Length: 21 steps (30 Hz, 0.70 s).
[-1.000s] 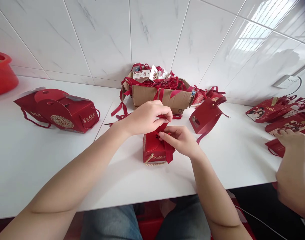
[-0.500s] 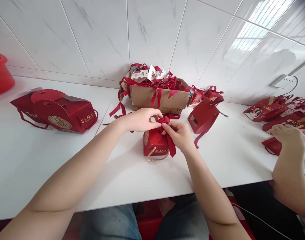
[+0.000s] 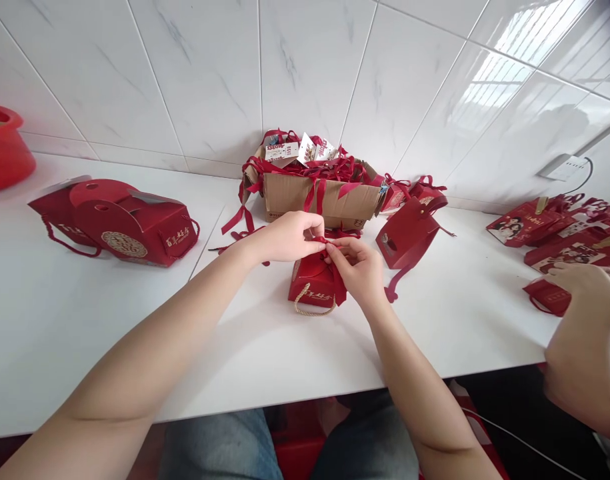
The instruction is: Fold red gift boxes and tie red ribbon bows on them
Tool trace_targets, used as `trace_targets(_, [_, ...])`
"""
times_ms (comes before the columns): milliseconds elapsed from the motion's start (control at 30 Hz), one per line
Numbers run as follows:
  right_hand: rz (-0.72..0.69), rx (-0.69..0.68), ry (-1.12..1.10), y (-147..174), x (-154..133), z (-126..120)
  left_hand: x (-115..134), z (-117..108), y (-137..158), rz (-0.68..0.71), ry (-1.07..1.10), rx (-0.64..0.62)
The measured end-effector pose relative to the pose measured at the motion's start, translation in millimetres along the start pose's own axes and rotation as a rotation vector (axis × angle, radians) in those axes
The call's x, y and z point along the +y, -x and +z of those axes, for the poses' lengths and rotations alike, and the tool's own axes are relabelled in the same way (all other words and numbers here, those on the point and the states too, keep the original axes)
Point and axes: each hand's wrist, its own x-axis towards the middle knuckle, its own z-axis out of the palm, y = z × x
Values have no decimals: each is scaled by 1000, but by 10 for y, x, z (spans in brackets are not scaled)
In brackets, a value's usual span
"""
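Note:
A small red gift box (image 3: 309,291) with gold lettering and a twisted gold cord handle (image 3: 315,312) stands on the white table in front of me. Above its lid, my left hand (image 3: 295,237) pinches a red ribbon (image 3: 339,285) between thumb and fingers. My right hand (image 3: 357,267) pinches the same ribbon from the other side, the fingertips of both hands nearly meeting. One ribbon end hangs down the box's right side. Just how the ribbon is looped is hidden behind my fingers.
Behind the gift box stands a cardboard box (image 3: 319,197) heaped with red ribbons and tags. Red boxes (image 3: 135,227) sit at left, another (image 3: 409,230) at right. A red tub (image 3: 5,150) is far left. At right, a co-worker's hand (image 3: 585,283) is near several red bags (image 3: 517,223).
Both my hands have drawn the ribbon tighter over the lid, and the loop above the box looks smaller. The co-worker's hand has shifted slightly downward.

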Motion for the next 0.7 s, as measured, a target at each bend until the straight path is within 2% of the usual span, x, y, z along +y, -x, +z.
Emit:
trace_targets(333, [67, -52, 134, -26, 11, -45, -2, 67, -13, -8, 84, 49])
trace_targets(400, [26, -23, 157, -22, 33, -36, 0, 74, -11, -5, 89, 53])
trace_targets(567, [-183, 129, 283, -38, 99, -8, -6, 88, -21, 1, 92, 62])
trace_targets(700, [-225, 115, 328, -69, 125, -9, -21, 102, -41, 12, 99, 76])
